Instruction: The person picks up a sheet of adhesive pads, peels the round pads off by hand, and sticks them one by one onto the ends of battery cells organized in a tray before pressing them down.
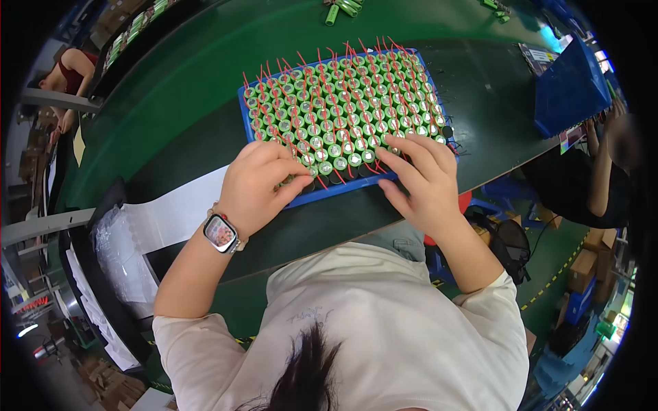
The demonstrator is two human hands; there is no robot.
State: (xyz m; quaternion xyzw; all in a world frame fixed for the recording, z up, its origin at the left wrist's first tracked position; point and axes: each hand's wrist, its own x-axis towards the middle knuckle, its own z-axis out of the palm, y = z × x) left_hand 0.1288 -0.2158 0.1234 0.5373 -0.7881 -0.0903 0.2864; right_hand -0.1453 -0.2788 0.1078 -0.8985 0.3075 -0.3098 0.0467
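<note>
The person in the pale shirt (411, 335) has both hands at the near side of the blue tray (343, 190). The left hand (264, 175), with a watch (220, 232) on its wrist, is over the near left corner. Its fingers are bent, and its thumb and a finger come close together by a red wire end. I cannot tell if they pinch it. The right hand (428, 175) is open. Its thumb is at the tray's near edge, apart from the fingers, and its fingertips are over the green batteries (340, 164). I see nothing held in it.

The tray is on the dark table (329, 229), just in front of the person. Its long way goes from side to side, with the right end a bit farther off. The red wires (349, 103) go the other way, from near to far, over the batteries. Some near ends lie between the two hands. The ones by the near left corner are closer to the left hand, and the ones right of the middle are closer to the right hand. The far ends poke out past the tray's back edge.

Left of the tray is white paper (175, 212). Farther off are loose batteries (332, 15) and, to the right, a blue bin (572, 89). Other people are at the left and right sides.
</note>
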